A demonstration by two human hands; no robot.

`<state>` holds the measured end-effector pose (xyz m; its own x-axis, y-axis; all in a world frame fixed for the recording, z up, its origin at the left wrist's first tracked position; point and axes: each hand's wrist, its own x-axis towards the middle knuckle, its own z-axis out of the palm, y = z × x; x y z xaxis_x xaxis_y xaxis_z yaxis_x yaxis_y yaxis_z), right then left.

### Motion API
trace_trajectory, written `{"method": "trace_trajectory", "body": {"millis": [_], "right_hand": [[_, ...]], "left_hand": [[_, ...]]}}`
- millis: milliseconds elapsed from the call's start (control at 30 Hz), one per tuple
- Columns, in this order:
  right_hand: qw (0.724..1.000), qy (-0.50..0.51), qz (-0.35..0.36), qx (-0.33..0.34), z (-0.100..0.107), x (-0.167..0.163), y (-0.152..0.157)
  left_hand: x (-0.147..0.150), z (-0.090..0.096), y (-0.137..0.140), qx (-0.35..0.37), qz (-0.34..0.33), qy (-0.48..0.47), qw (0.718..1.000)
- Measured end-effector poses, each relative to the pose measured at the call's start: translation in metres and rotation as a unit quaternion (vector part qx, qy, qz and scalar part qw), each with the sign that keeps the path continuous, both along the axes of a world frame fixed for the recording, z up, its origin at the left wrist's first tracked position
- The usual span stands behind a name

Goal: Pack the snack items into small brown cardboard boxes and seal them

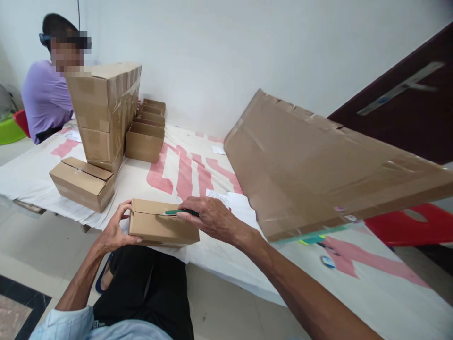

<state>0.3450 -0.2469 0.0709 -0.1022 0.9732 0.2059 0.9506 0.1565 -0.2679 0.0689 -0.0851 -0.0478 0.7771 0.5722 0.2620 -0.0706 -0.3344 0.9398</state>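
A small brown cardboard box point(164, 229) lies at the table's near edge, its top flaps meeting along a seam. My left hand point(116, 230) grips the box's left end, thumb low on the near side and fingers at the top corner. In my right hand point(208, 215) is a green utility knife point(172, 212), held over the top of the box with its tip pointing left at the seam. Whether the blade touches the cardboard I cannot tell. Left of my left hand sits another cardboard box point(83, 182) with its top flaps slightly apart.
A tall stack of taped cartons point(97, 113) stands behind, beside a row of open boxes point(145, 141). A large cardboard panel point(318, 165) leans on the right. Tape point(327, 262) lies on the cloth-covered table point(247, 278). A person in purple point(47, 94) sits at the far left.
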Motion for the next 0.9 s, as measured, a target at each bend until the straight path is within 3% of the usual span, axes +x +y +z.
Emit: {"method": "trace_trajectory", "body": {"millis": [133,233,333,433,533,633,733,833,900], "right_hand": [[0.993,-0.104,-0.026,-0.053,0.021,-0.007,0.004],[0.969,-0.190,-0.081,-0.137,0.045,-0.022,0.011],[0.951,-0.221,-0.090,-0.196,0.061,-0.037,0.018],[0.949,-0.231,-0.086,-0.195,0.063,-0.032,0.015],[0.963,-0.190,-0.105,-0.157,0.053,0.000,-0.009],[0.992,-0.013,-0.117,-0.042,0.023,0.043,-0.046],[0.970,0.107,-0.203,0.079,-0.040,0.072,-0.082],[0.944,0.144,-0.286,0.078,-0.123,0.081,-0.111],[0.934,0.136,-0.324,0.068,-0.167,0.082,-0.124]], "left_hand": [[-0.001,-0.003,0.002,-0.003,0.007,0.011,1.000],[-0.002,-0.008,0.004,-0.007,0.005,0.017,1.000],[-0.002,-0.010,0.007,-0.006,0.006,0.018,1.000],[-0.004,-0.011,0.009,-0.002,0.011,0.019,1.000],[-0.006,-0.012,0.010,0.006,0.014,0.019,1.000],[-0.007,-0.013,0.010,0.021,0.012,0.025,0.999],[-0.007,-0.010,0.011,0.041,0.008,0.037,0.998],[-0.007,-0.003,0.014,0.058,-0.010,0.057,0.997],[-0.010,0.001,0.016,0.063,-0.024,0.070,0.995]]}}
